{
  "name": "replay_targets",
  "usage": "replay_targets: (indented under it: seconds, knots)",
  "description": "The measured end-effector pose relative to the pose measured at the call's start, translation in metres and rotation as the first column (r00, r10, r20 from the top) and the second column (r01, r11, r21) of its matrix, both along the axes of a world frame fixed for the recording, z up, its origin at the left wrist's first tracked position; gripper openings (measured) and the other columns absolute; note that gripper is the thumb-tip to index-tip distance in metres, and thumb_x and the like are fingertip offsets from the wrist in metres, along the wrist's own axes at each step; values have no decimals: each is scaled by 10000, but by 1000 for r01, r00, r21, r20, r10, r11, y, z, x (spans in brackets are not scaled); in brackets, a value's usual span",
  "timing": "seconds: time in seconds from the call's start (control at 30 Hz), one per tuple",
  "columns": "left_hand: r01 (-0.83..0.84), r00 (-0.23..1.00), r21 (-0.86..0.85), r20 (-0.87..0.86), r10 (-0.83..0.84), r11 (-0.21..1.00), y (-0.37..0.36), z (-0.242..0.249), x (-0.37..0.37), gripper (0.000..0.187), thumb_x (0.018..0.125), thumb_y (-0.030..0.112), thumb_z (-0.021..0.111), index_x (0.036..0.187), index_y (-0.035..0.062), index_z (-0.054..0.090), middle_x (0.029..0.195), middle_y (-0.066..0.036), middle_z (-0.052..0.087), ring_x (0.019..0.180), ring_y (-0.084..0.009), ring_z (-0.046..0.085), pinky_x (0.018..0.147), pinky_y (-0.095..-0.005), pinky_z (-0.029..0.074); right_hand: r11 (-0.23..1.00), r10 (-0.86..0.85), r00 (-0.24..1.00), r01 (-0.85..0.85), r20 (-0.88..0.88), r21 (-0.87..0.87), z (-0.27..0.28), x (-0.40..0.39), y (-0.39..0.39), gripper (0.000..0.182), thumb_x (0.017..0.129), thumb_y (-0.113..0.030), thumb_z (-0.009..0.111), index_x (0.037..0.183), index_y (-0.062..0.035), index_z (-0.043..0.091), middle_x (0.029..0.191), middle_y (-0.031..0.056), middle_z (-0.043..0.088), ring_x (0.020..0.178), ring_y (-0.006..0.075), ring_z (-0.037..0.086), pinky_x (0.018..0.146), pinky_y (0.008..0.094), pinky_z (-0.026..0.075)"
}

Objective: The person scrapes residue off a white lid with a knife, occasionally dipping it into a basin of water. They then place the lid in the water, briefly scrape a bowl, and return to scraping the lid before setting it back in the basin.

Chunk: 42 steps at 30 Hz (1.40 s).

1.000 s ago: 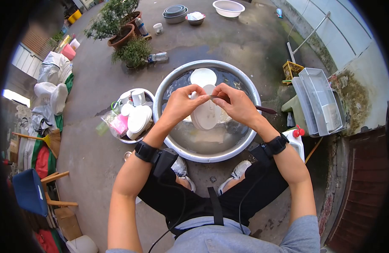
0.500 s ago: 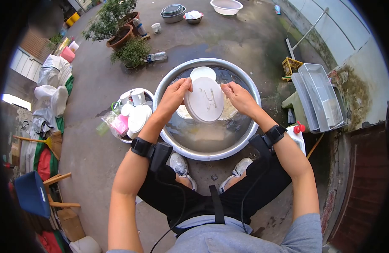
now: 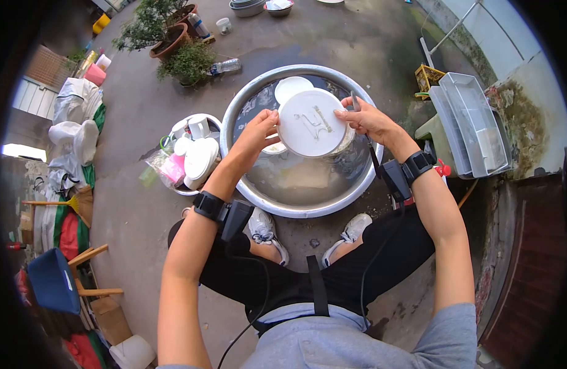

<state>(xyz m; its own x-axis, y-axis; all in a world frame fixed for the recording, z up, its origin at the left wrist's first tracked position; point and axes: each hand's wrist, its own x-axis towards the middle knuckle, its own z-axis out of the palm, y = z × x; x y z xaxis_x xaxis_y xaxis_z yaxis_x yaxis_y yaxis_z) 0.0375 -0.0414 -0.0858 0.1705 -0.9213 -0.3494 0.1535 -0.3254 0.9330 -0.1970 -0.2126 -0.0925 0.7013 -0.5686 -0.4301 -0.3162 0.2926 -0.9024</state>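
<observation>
White plastic fills the space between your hands: a round lid (image 3: 311, 126), its face turned up toward you, with a patch of greyish marks on it. Your left hand (image 3: 259, 132) pinches its left edge between thumb and fingers. Your right hand (image 3: 371, 121) is closed around a slim dark-handled tool (image 3: 375, 157), seemingly a knife, its tip pointing away from you; that thumb and a fingertip meet the lid's right edge. The step in hand looks like turning and checking the lid's marked face. Working on those marks would call for a firm left-hand pinch and a tool tip angled clear of your fingers.

The lid is held above a wide metal basin (image 3: 302, 213) of water. Just beyond it, a white disc (image 3: 292, 88) shows in the basin; nearer you, a pale flat slab (image 3: 305, 176) lies underwater. Left of the basin are a white mug (image 3: 199, 127) and a bulging plastic bag (image 3: 166, 169). Clear bins (image 3: 465, 117) stand to the right.
</observation>
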Motion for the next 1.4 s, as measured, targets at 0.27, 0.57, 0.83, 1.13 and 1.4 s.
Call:
replay_targets:
  seconds: [0.27,0.57,0.83,1.13,1.4]
  knots:
    - [-126,403,144,911,-82,982,21,-138,-19,270,908,304,562,903,43,630,1035,-226,564,861,-391,611,763,-458,501,895,-285,954,229,-95,-383,-12,-17,-15,395,817,-293,752,1049,-72,522,839,44,577,716,106,520,545,253,378]
    - [35,188,249,950,-251,968,72,-230,-37,105,724,111,687,828,103,686,1008,-152,553,910,-345,596,785,-450,503,894,-274,959,225,-76,-387,-3,-14,-5,373,801,-216,751,1033,-23,532,876,113,623,798,165,609,733,303,482]
    - [-151,330,276,919,-215,949,-1,-154,-15,262,859,333,609,948,122,737,958,-133,656,1036,-272,595,892,-466,446,912,-229,973,219,12,-347,-5,-4,-3,366,820,-213,738,1034,-11,521,854,97,617,775,148,604,703,295,485]
    - [-177,928,144,-305,213,974,-36,1,-11,822,834,678,550,1332,32,440,1250,-149,544,1185,-288,541,984,-456,453,963,-227,955,250,192,-104,27,2,8,317,891,-253,688,1080,-84,496,738,-54,483,572,16,348,503,193,278]
    - [-136,936,19,-325,134,991,-10,51,-19,608,856,363,692,1312,45,447,1167,-100,601,1067,-205,611,907,-377,510,979,-102,971,137,217,-151,34,15,25,347,915,-365,637,1056,-70,518,754,-37,486,613,39,377,526,214,316]
